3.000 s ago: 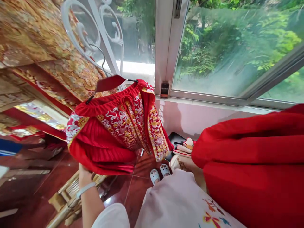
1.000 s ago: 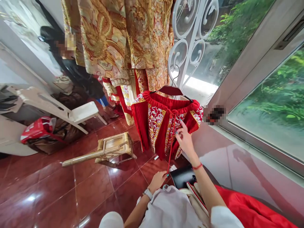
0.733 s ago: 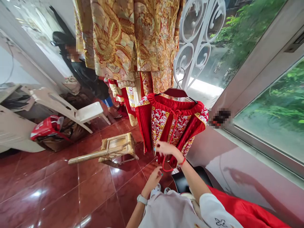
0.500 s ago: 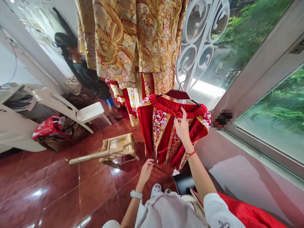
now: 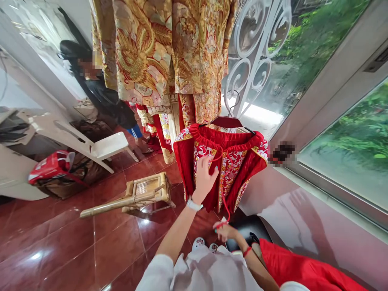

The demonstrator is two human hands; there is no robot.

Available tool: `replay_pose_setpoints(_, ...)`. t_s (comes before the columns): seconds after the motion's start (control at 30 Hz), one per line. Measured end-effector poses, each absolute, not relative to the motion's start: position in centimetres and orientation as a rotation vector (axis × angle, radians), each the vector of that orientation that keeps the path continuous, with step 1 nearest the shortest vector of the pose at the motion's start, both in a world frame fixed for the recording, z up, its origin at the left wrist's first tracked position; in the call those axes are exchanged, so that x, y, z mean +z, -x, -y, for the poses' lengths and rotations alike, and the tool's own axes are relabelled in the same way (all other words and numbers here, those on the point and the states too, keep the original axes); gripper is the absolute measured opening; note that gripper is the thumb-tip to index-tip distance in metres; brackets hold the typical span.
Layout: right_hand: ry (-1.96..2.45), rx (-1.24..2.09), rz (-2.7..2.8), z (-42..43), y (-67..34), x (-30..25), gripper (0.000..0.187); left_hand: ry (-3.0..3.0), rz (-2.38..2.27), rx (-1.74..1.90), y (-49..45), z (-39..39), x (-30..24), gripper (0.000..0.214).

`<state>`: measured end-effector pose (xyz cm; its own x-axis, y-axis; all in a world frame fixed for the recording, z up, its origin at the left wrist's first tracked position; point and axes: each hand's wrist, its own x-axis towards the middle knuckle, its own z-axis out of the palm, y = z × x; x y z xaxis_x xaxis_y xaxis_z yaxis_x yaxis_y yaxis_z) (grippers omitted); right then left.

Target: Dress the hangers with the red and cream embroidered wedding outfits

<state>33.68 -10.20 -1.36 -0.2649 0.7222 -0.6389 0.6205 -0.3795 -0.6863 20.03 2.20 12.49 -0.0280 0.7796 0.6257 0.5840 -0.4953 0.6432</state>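
Observation:
A red skirt (image 5: 232,169) with silver and gold embroidered panels and a gathered waistband hangs from a dark hanger (image 5: 227,121). At its front waist, my left hand (image 5: 205,180), wearing a white watch, has curled fingers at a loop of the red drawstring (image 5: 225,202); the exact grip is partly hidden. Lower down, below the hem, my right hand (image 5: 226,231) is closed on the cord's hanging end. That cord runs down over the embroidered front panel to the right hand.
Gold embroidered garments (image 5: 145,52) hang ahead, beside a white scrolled metal frame (image 5: 253,52). A bamboo chair (image 5: 148,192) lies at left, with a white chair (image 5: 110,144) and red bag (image 5: 51,165) beyond. Another person (image 5: 103,93) stands far left. Red cloth (image 5: 300,262) lies at lower right.
My left hand has risen from below the skirt to its waist. My right hand has dropped from the waistband knot to below the hem, drawing the cord end down.

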Motion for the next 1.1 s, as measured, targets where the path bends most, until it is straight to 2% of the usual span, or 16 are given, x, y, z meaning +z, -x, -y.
replay_pose_setpoints(0.07, 1.761, 1.54, 1.608, 6.9, -35.2, -0.1, 0.022, -2.32, -1.532, 1.395, -21.5, -5.5, 15.3, 0.047)
replay_pose_setpoints(0.17, 1.625, 1.224, 1.505, 1.7, -37.0, 2.9, 0.039, -2.564, -1.68, 0.912, -22.6, -9.2, 17.2, 0.032)
replay_pose_setpoints(0.23, 1.496, 1.08, 1.404, -1.1, -37.3, 5.1, 0.042, -2.648, -1.696, 0.641, -22.6, -10.0, 16.9, 0.02)
replay_pose_setpoints(0.3, 1.344, 1.023, 1.26, -3.3, -36.6, 7.0, 0.041, -2.718, -1.627, 0.529, -22.3, -9.5, 16.0, 0.022)
replay_pose_setpoints(0.4, 1.186, 1.13, 1.104, -5.2, -34.9, 8.8, 0.038, -2.774, -1.438, 0.531, -21.6, -7.6, 15.3, 0.025)
replay_pose_setpoints(0.5, 1.125, 1.205, 1.062, -5.7, -33.9, 9.8, 0.047, -2.724, -1.316, 0.626, -21.0, -6.1, 15.6, 0.026)
replay_pose_setpoints(0.77, 0.952, 1.235, 0.924, -4.2, -34.9, 11.2, 0.047, -2.409, -1.433, 1.002, -21.4, -4.2, 15.3, 0.012)
replay_pose_setpoints(0.93, 0.864, 1.427, 0.752, -3.6, -34.8, 9.9, 0.053, -2.397, -1.379, 1.029, -21.9, -3.2, 15.4, 0.006)
replay_pose_setpoints(1.1, 0.866, 1.485, 0.728, -3.9, -34.1, 9.8, 0.056, -2.383, -1.409, 1.026, -21.9, -2.4, 15.8, 0.01)
